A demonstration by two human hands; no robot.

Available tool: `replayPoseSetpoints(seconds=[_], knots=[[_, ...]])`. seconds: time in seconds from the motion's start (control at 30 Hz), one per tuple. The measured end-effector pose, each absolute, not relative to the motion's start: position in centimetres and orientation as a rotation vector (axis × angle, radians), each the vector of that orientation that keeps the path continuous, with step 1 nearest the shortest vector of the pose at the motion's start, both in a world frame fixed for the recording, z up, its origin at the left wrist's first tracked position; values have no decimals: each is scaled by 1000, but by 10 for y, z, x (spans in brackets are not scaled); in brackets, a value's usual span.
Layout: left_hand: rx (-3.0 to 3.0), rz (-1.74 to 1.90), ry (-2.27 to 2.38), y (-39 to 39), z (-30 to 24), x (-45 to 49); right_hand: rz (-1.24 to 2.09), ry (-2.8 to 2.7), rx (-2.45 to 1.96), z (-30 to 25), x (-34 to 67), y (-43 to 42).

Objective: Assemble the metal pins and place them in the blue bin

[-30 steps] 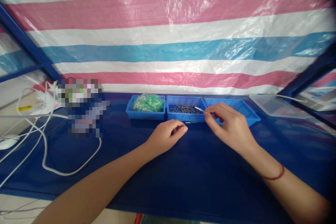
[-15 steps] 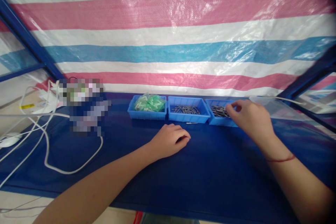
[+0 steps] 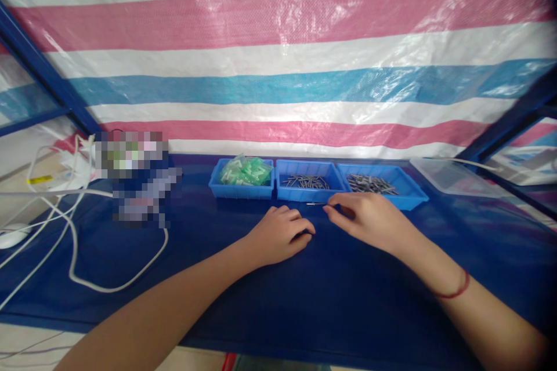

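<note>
My right hand [image 3: 372,221] is in front of the middle and right bins, thumb and forefinger pinched at the right end of a thin metal pin [image 3: 315,203] on the table. Whether a second piece is between those fingertips is hidden. My left hand [image 3: 282,235] rests on the blue table with its fingers curled and the thumb close to the forefinger; anything inside it is hidden. Behind the hands, the middle blue bin [image 3: 311,193] contains loose metal pins [image 3: 308,181]. Similar metal pieces [image 3: 372,184] lie in the right blue bin [image 3: 411,194].
A left blue bin [image 3: 241,191] is filled with green and clear plastic packets [image 3: 246,171]. White cables [image 3: 117,288] and a mouse [image 3: 15,235] occupy the table's left side. A clear plastic lid [image 3: 452,177] lies at the right. Striped sheeting [image 3: 278,90] closes off the back.
My right hand has come out from over the right bin, moving left and toward me to the pin on the table. My left hand has stayed in place.
</note>
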State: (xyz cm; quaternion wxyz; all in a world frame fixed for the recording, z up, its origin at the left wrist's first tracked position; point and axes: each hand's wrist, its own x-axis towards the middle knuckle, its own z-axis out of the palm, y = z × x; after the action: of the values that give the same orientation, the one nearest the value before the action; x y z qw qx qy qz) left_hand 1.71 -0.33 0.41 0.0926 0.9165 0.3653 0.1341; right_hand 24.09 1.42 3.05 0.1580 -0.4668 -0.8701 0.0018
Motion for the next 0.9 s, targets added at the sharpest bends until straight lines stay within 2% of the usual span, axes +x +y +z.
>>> replayPoseSetpoints(seconds=[0.3, 0.67, 0.9], knots=[[2747, 430, 1125, -3, 1, 20, -12, -2572, -1641, 5, 206, 8], [2728, 485, 1136, -2, -2, 21, -66, -2501, -1653, -1, 205, 7], [2670, 547, 1162, -2, -4, 22, -81, -2519, -1439, -3, 210, 8]])
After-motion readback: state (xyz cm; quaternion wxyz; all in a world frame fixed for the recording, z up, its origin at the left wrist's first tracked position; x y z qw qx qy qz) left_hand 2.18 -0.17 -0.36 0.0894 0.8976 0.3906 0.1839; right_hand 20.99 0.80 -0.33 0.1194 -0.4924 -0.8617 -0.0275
